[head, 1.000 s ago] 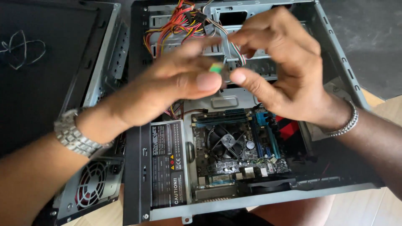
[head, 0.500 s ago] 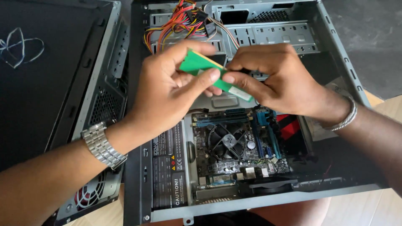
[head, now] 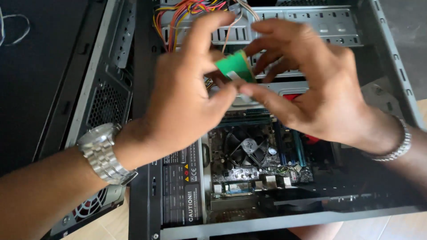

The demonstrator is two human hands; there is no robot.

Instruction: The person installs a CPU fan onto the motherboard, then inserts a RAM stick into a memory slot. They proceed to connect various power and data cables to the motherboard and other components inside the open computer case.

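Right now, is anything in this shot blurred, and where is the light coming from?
Head view: both hands are motion-blurred, the left hand and right hand smeared at the fingers, and the green memory module between them is soft. The CPU fan and power supply below look sharp. Daylight brightens the wooden floor at the lower right; the case interior stays shadowed.

- Tall rectangular label (head: pixel 184 189) on the power supply face, below the left-hand fingers (head: pixel 209 33): black ground, white lettering, small red and yellow warning triangles near its top.
- Small whitish sticker (head: pixel 234 75) on the green card, right between the fingers of both hands; blurred, details not readable.
- No packages, signs or screens seen.
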